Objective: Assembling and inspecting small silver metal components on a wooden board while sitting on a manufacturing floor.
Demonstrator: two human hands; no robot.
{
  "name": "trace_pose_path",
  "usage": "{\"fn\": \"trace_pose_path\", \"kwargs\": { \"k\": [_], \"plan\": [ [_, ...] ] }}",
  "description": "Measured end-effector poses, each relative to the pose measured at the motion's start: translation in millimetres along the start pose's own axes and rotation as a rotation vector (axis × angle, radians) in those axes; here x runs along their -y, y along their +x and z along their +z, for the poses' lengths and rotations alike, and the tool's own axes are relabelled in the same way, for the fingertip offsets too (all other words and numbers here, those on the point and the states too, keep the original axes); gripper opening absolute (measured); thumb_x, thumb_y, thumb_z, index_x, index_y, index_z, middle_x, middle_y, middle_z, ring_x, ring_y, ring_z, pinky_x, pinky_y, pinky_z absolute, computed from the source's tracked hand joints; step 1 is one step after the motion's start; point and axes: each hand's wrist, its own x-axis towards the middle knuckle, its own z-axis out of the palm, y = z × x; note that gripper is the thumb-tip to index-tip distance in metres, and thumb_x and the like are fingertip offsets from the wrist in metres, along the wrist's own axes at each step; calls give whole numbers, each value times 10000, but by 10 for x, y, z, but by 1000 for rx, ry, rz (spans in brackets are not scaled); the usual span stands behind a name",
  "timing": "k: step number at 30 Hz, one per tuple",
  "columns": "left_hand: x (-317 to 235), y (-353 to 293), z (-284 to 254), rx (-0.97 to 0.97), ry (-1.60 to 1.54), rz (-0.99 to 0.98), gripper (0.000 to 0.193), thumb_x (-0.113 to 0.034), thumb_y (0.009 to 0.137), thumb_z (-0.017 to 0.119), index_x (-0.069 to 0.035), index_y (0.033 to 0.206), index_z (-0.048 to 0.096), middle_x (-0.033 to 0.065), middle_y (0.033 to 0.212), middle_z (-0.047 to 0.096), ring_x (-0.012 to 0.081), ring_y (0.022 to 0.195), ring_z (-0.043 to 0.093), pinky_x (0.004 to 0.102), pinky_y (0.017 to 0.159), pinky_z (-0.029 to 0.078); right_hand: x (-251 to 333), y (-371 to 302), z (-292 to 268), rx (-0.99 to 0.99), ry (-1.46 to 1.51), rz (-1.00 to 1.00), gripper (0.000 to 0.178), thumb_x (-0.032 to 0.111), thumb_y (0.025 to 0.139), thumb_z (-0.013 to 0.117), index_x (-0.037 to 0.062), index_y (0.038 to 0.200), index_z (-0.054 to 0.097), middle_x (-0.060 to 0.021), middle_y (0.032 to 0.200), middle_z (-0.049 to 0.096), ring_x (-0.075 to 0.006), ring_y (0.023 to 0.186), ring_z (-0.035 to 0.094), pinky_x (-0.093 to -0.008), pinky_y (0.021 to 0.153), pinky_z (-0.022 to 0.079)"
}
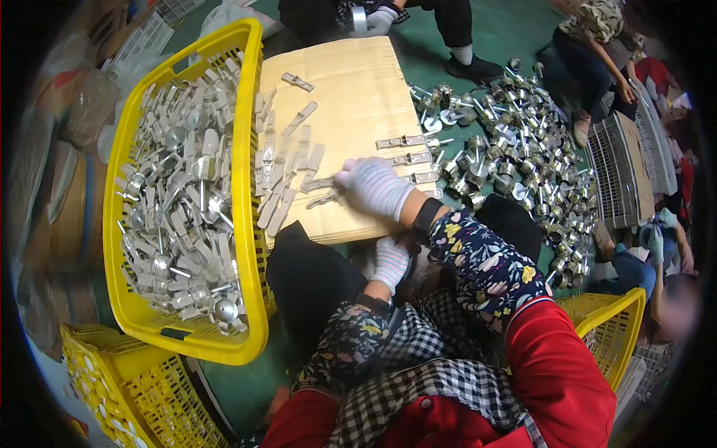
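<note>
My right hand (375,188), in a striped knit glove, reaches over a cardboard sheet (351,82). Its blurred fingertips are at small grey lever-like pieces with metal fittings (321,183); whether they grip one I cannot tell. Near my lap, below the sheet's front edge, my left hand (390,265), gloved alike, is closed with its fingers curled; what it holds is mostly hidden. More grey pieces (278,209) lie along the sheet's left side. A short column of similar pieces (403,142) lines its right edge.
A yellow basket (258,149) full of grey pieces and metal parts stands left. Metal cups with stems (508,157) are heaped on the green floor at right. Other yellow baskets (172,396) (612,328) flank me. A person's shoe (475,69) is ahead; others sit at right.
</note>
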Motion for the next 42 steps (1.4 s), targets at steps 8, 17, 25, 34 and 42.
{"fn": "trace_pose_path", "kwargs": {
  "k": [8,17,25,34,42],
  "plan": [
    [-85,29,-7,36,-153,-221,133,-110,821,537,-20,875,619,56,809,623,130,709,575,237,623,451,-645,45,-624,-251,513,263,202,172,796,575,39,944,607,-83,839,625,-188,771,583,-294,726,460],
    [-214,9,38,18,-306,-355,183,-186,840,565,-13,864,619,68,783,630,113,612,565,231,584,456,-1680,-45,-367,-206,830,621,235,195,767,658,15,917,633,-34,808,628,-119,732,548,-267,690,451],
    [-163,5,47,16,-319,-339,191,-199,839,573,-16,850,626,75,773,629,116,605,565,241,568,463,-1668,-24,-309,-141,934,672,318,184,719,674,-43,938,632,-115,862,636,-187,764,574,-290,709,452],
    [-144,-6,40,9,-365,-357,152,-158,830,592,-15,854,639,44,759,617,92,602,549,218,570,449,-1559,-33,-348,-136,901,693,324,171,717,668,-50,951,628,-124,862,635,-192,764,571,-286,723,447],
    [-176,61,98,15,-375,-384,138,-138,834,588,-13,860,640,22,755,604,74,598,525,204,580,435,-1677,-3,-354,-134,818,666,310,211,709,659,-26,907,630,-137,836,638,-216,736,588,-300,708,459]
  ]
}}
